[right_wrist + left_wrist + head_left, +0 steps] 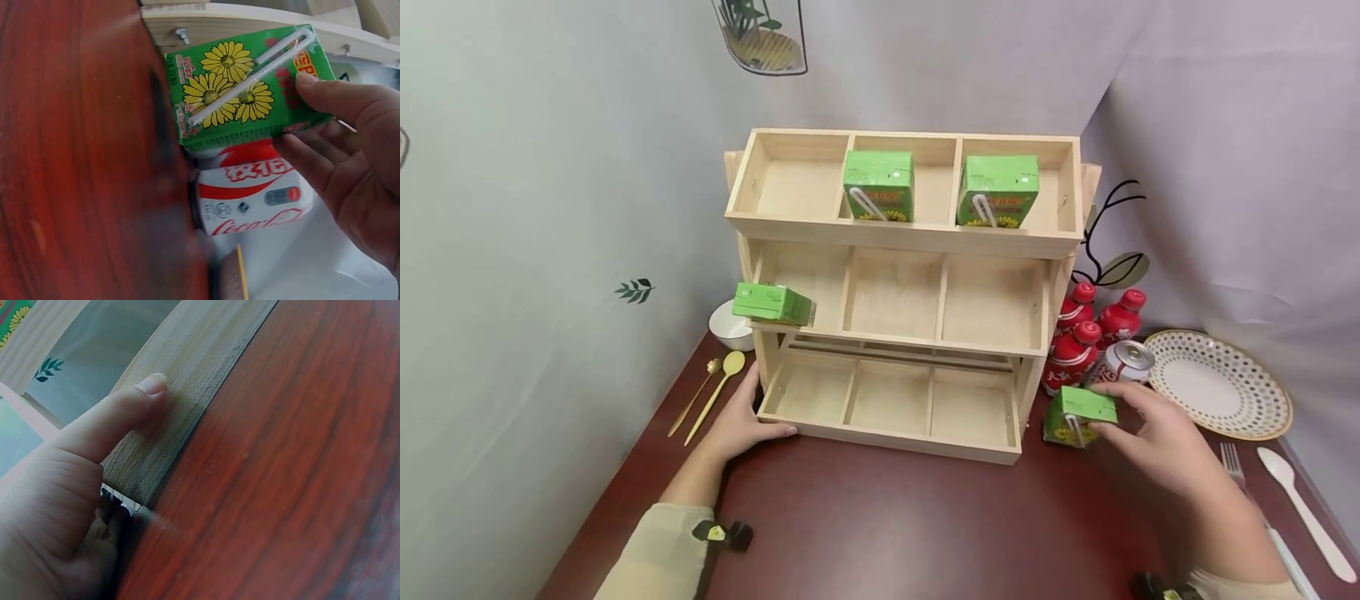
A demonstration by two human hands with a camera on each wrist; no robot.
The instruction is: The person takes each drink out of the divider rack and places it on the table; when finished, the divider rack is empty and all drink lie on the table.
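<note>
1 green carton [240, 115], pinched between right thumb [340, 100] and fingers [306, 159], left fingers [747, 398] gripping rack [891, 445]

Right fingers [309, 164] pinch one of four green drink cartons [1078, 403], with three red bottles [1071, 357], one Coca-Cola can [1132, 357] and one plate [1213, 375] beyond.

Head view: from above the near side of the table [880, 517], facing forward and down, far enough back for the whole wooden rack [902, 237].
Left wrist view: very close beside the left fingers [747, 396], tilted, looking along the rack's lowest front board.
Right wrist view: close to the right fingers [306, 159], rolled so the table stands upright at left, facing the green carton [231, 87].
Head and left wrist share: rack's lower left corner, leaf print [47, 369].
Head and right wrist share: carton, can [250, 199].
</note>
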